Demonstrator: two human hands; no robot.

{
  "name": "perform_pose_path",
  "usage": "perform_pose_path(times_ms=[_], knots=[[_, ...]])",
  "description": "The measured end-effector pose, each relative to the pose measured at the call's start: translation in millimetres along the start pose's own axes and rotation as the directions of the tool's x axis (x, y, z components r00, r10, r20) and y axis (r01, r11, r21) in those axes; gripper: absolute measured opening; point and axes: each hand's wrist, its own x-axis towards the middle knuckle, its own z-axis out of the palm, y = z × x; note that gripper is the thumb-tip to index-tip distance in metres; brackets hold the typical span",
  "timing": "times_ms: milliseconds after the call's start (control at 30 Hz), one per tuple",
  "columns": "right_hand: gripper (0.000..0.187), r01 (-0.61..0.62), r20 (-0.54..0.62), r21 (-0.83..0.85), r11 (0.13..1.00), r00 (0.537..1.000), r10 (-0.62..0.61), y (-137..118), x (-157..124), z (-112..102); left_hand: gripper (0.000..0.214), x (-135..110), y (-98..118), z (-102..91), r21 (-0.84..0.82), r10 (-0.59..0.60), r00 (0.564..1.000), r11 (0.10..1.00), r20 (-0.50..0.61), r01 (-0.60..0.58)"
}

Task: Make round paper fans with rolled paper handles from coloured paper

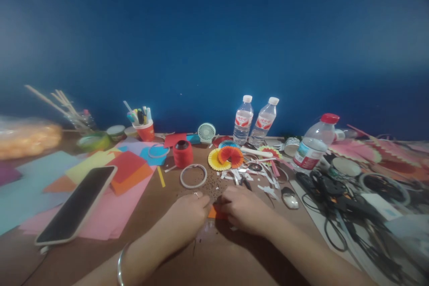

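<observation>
A small piece of orange paper (215, 213) lies low over the brown table between my two hands. My left hand (191, 212) has its fingers curled closed at the paper's left edge, a ring on one finger. On the other edge, my right hand (244, 209) pinches the paper with bent fingers; the fingertips are partly hidden. Just beyond my hands are a grey-white ring (193, 186), dark specks on the table and white paper scraps (268, 191). Yellow (216, 160) and red-orange (231, 156) pleated paper rosettes sit behind them.
A phone (78, 205) rests on coloured paper sheets (129, 205) at left. Red thread (183, 154), a pen cup (144, 130) and a small fan (206, 132) stand behind. Water bottles (243, 120) stand at the wall; a larger bottle (315, 143) and tangled cables (338, 192) are right.
</observation>
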Motion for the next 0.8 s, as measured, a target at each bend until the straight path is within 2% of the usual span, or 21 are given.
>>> perform_pose_path(times_ms=[200, 267, 367, 467, 533, 700, 800], knots=[[0.009, -0.047, 0.066, -0.031, 0.998, 0.997, 0.049, 2.5, -5.1, -14.2, 0.018, 0.5, -12.7, 1.0, 0.001, -0.033, 0.996, 0.999, 0.082, 0.033], [0.013, -0.079, 0.065, -0.049, 0.996, 0.995, 0.082, 1.6, -3.7, -12.7, 0.017, 0.8, -15.5, 2.9, -0.012, -0.040, 0.995, 0.999, 0.089, 0.041], [0.023, -0.162, 0.014, -0.036, 0.986, 0.987, 0.163, -1.4, 1.4, -4.7, 0.016, 1.5, -15.9, 5.6, -0.061, -0.103, 0.994, 0.993, 0.035, 0.105], [0.015, -0.262, -0.034, 0.058, 0.963, 0.964, 0.264, -3.3, 5.7, 3.5, 0.014, 3.1, -15.3, 7.5, -0.138, -0.183, 0.982, 0.975, -0.053, 0.175], [0.007, -0.296, -0.029, 0.138, 0.945, 0.953, 0.303, -3.1, 7.0, 6.6, 0.015, 4.9, -15.9, 8.2, -0.193, -0.198, 0.977, 0.965, -0.076, 0.181], [0.004, -0.305, 0.021, 0.195, 0.932, 0.951, 0.307, -1.0, 8.0, 9.7, 0.008, 8.7, -17.4, 9.1, -0.368, -0.230, 0.968, 0.913, -0.105, 0.177], [0.006, -0.260, -0.007, 0.169, 0.951, 0.964, 0.265, -0.7, 9.0, 12.9, 0.013, 9.9, -16.5, 10.2, -0.444, -0.220, 0.970, 0.883, -0.104, 0.152]])
